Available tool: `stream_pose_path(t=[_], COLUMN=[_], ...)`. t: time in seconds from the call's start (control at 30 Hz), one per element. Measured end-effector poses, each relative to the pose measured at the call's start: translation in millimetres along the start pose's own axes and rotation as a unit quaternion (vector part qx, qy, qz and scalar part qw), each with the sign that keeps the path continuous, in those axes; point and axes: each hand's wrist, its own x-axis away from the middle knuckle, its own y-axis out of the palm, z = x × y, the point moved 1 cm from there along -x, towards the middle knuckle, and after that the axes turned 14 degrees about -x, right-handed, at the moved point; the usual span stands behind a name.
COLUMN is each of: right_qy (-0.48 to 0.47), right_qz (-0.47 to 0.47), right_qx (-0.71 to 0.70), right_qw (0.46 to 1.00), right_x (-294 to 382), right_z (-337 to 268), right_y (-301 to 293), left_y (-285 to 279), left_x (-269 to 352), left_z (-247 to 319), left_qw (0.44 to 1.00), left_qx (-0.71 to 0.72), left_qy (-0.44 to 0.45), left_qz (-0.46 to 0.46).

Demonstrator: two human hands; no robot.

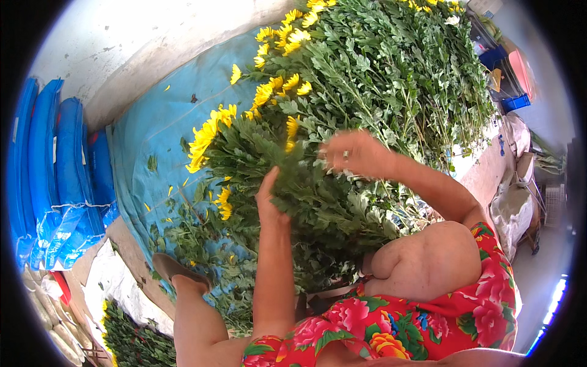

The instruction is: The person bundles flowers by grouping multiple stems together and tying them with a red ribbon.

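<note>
My left hand (pixel 270 197) is closed around the leafy stems of a bunch of yellow chrysanthemums (pixel 234 142). The bunch's flower heads face left, and its stems run down to the right towards my bent knee. Over the stems to the right, my right hand (pixel 355 153) is blurred by motion, with a ring on one finger. Its fingers are curled, but whether a stem is between them is unclear. Between my hands stands a single yellow flower head (pixel 292 130). Just beyond lies a large heap of cut chrysanthemums (pixel 380 69), yellow heads to the left and bare stem ends to the right.
A blue tarpaulin (pixel 156 137) covers the floor, with stripped leaves (pixel 183 231) and petals strewn on it. Filled blue bags (pixel 48 169) stand along the left. At lower left, another chrysanthemum bundle (pixel 137 337) lies beside a white sheet (pixel 117 280). Pale sacks (pixel 513 215) stand at right.
</note>
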Motion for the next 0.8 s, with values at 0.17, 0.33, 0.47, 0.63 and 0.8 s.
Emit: stream_pose_path(t=[0.17, 0.33, 0.47, 0.63, 0.8], right_qy=[0.246, 0.106, 0.099, -0.013, -0.049], right_qz=[0.319, 0.354, 0.297, 0.228, 0.136], right_qx=[0.282, 0.132, 0.053, 0.085, 0.085], right_qw=[0.871, 0.920, 0.948, 0.970, 0.986], right_x=[6.0, 19.3, 54.1, 80.5, 76.6], right_z=[136.8, 91.9, -0.1, -52.9, -64.4], right_y=[-56.1, -49.5, -31.4, 2.2, 22.8], left_y=[12.8, 6.5, 9.4, 23.7, 29.8], left_x=[-9.4, -8.3, -10.8, -0.6, 13.1], left_z=[-3.0, 1.5, -2.2, 3.5, -0.2], left_qw=[0.998, 0.997, 0.996, 0.994, 0.994], left_qx=[0.009, 0.025, 0.028, 0.043, 0.036], left_qy=[-0.040, -0.019, -0.014, -0.025, -0.015], left_qz=[-0.056, -0.076, -0.089, -0.096, -0.103])
